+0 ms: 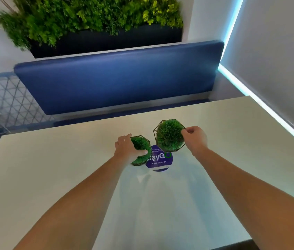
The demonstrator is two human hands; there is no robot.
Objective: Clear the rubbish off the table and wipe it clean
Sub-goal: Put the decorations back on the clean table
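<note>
Gripping two small grass balls in wire frames, a person reaches over a pale table (pixel 52 177). Their left hand (pixel 128 150) wraps around the smaller ball (pixel 140 150), thumb across its front; their right hand (pixel 195 138) pinches the rim of the larger ball (pixel 168 135) with curled fingers. Between the hands, partly hidden by both balls, lies a round purple sticker (pixel 160 162) reading "Clean as you go". Beyond the hands stand a blue bench back (pixel 121 78) and a planter of leafy greenery (pixel 95 18).
</note>
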